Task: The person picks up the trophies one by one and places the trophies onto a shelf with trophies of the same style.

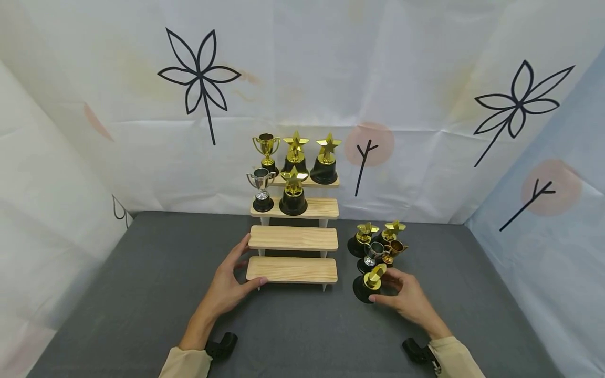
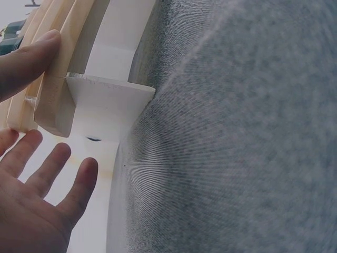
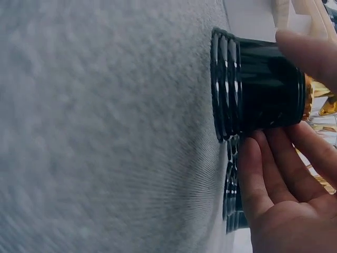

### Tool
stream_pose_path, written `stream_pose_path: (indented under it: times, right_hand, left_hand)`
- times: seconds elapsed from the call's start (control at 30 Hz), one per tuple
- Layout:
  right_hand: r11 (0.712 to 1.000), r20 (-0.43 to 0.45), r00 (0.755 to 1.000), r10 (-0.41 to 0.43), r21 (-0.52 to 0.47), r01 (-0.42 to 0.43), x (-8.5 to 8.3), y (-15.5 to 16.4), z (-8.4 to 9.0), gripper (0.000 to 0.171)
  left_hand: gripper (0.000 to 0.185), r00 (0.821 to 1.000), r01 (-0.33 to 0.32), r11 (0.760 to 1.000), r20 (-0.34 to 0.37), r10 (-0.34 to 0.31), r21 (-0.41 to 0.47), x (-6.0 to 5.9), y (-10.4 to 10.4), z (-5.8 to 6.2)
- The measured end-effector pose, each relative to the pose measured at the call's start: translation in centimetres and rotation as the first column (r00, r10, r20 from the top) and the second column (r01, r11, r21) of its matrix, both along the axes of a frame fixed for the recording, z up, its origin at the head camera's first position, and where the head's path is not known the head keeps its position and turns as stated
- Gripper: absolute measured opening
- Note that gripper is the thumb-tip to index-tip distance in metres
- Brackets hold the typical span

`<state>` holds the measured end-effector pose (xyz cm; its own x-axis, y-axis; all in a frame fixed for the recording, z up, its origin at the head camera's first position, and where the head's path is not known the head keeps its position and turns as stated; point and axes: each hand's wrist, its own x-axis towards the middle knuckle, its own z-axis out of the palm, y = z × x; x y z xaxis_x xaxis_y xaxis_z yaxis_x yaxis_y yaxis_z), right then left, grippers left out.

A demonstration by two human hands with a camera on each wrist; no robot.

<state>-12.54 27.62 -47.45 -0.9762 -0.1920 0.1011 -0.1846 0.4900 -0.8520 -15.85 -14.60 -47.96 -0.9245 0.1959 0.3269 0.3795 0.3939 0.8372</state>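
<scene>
In the head view my left hand (image 1: 227, 287) is at the left end of a stepped wooden stand (image 1: 293, 270). Its thumb (image 2: 37, 58) rests on the lowest step's front edge, and the other fingers spread loosely by the steps' ends. My right hand (image 1: 408, 299) grips a gold star trophy (image 1: 371, 283) by its black base (image 3: 268, 84), thumb on one side and fingers on the other. In the right wrist view the base stands at or just above the cloth; I cannot tell which. Behind it stand two star trophies (image 1: 363, 236), a silver cup (image 1: 375, 251) and a bronze cup (image 1: 393, 251).
The stand's top step holds a gold cup trophy (image 1: 267, 147) and two star trophies (image 1: 325, 163). One step down are a silver cup trophy (image 1: 261, 184) and a star trophy (image 1: 293, 194). Grey cloth (image 1: 293, 336) covers the table, with white printed fabric (image 1: 302, 63) behind.
</scene>
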Motion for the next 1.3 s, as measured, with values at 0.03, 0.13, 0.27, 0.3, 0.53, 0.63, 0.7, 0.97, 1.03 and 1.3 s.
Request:
stream_pose_path:
  times: [0.03, 0.13, 0.27, 0.3, 0.53, 0.63, 0.7, 0.97, 1.03, 1.3]
  right_hand:
    - [1.0, -0.005, 1.0, -0.001, 0.003, 0.001, 0.0, 0.0, -0.1, 0.053]
    - [1.0, -0.015, 1.0, -0.011, 0.002, 0.011, 0.1, -0.2, -0.1, 0.05]
    - [0.999, -0.014, 0.999, -0.046, 0.018, 0.046, 0.4, -0.5, 0.4, 0.05]
    - [0.998, -0.014, 0.998, -0.057, 0.026, 0.057, 0.5, -0.6, 0.5, 0.05]
    - [0.995, -0.096, 0.991, -0.091, 0.038, 0.095, 1.4, -1.6, 2.1, 0.046]
    - [0.993, -0.15, 0.983, -0.105, 0.04, 0.113, 1.6, -2.3, 3.2, 0.044]
    - [0.991, -0.187, 0.975, -0.122, 0.035, 0.13, 1.6, -2.7, 4.1, 0.044]
    - [0.98, -0.213, 0.958, -0.192, 0.013, 0.199, 0.6, -4.7, 7.5, 0.044]
    - [0.977, -0.196, 0.958, -0.207, 0.007, 0.212, 0.1, -5.1, 8.1, 0.045]
    - [0.966, -0.165, 0.952, -0.257, -0.029, 0.256, -2.9, -6.7, 9.3, 0.049]
  left_hand:
    - [0.105, 1.0, -0.001, 1.0, -0.001, 0.001, 0.0, 0.0, 0.0, 0.0]
    - [0.105, 1.0, -0.002, 1.0, -0.005, 0.002, -0.001, 0.0, 0.0, 0.0]
    - [0.105, 1.0, 0.001, 1.0, -0.009, -0.001, 0.001, 0.0, 0.0, 0.1]
    - [0.105, 1.0, 0.003, 1.0, -0.009, -0.003, 0.001, 0.0, 0.0, 0.1]
    - [0.106, 1.0, 0.005, 1.0, 0.0, -0.005, 0.004, 0.0, 0.0, 0.0]
    - [0.106, 1.0, 0.004, 1.0, 0.004, -0.004, 0.006, 0.0, 0.0, 0.0]
    - [0.106, 1.0, 0.003, 1.0, 0.006, -0.003, 0.007, 0.0, 0.0, 0.0]
    - [0.106, 1.0, -0.002, 1.0, 0.01, 0.002, 0.001, 0.0, 0.1, 0.0]
    - [0.106, 1.0, -0.003, 1.0, 0.014, 0.003, 0.002, 0.0, 0.1, 0.1]
    - [0.106, 1.0, -0.003, 1.0, 0.013, 0.003, -0.002, 0.1, 0.1, 0.1]
